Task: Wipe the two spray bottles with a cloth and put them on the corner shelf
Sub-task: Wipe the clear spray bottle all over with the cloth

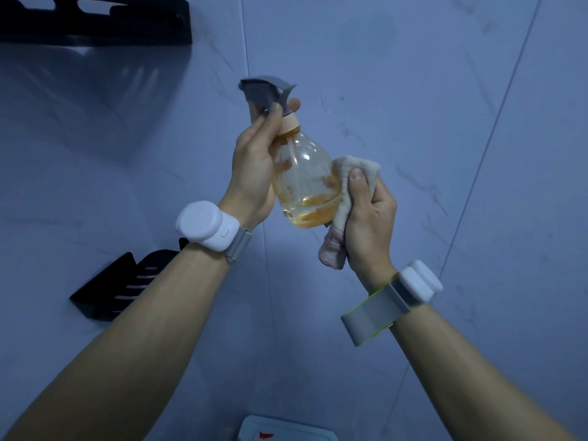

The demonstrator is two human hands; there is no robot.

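Gripping the spray bottle (305, 183) neck, left hand (254, 160) tilts it; right hand (369, 214) clutches cloth (342, 214) against it

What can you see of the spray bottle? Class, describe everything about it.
The spray bottle has a clear, rounded body that looks like glass or plastic, a pale wood-coloured collar and a grey trigger head. A thin tube runs down inside. A little amber liquid pools at the bottom. It is held in the air before a pale wall, tilted. The left hand grips its neck; the cloth, held by the right hand, presses against its side.
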